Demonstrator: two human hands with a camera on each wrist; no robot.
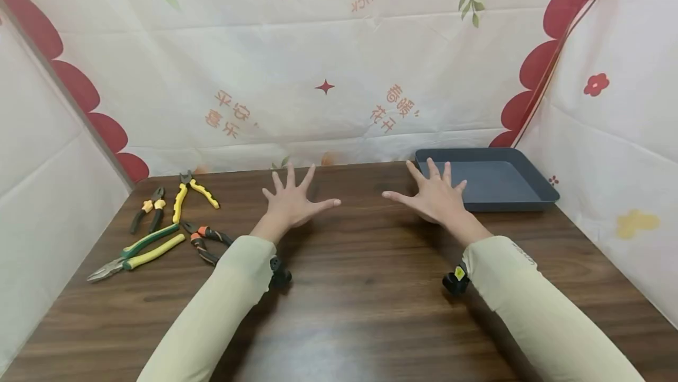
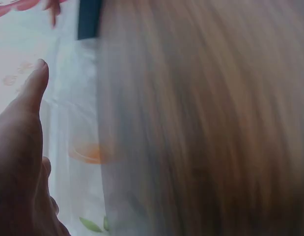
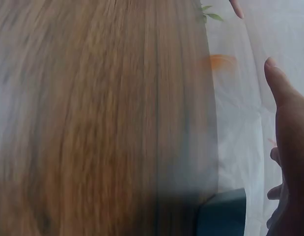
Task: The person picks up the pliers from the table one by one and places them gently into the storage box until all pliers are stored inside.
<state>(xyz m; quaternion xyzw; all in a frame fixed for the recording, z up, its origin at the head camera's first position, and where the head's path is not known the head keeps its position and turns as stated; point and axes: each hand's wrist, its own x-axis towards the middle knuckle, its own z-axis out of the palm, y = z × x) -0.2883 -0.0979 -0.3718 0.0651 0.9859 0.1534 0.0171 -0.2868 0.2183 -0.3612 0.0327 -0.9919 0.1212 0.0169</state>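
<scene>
My left hand (image 1: 291, 202) is held over the table with its fingers spread wide, holding nothing. To its left lie several pliers, the nearest being a pair with black and orange handles (image 1: 198, 242), partly hidden by my left sleeve. Beyond them are pliers with green and yellow handles (image 1: 153, 251), an open yellow-handled pair (image 1: 180, 199) and a smaller black and yellow pair (image 1: 157, 214). My right hand (image 1: 438, 198) is also spread and bare of any object. It overlaps the left edge of a dark grey rectangular tray (image 1: 492, 179) in the head view.
The brown wooden table (image 1: 349, 311) reaches back to a white printed cloth (image 1: 328, 52), which hangs along the far edge. Cloth walls also stand at the left and right sides. Each wrist carries a small black camera (image 1: 279, 273).
</scene>
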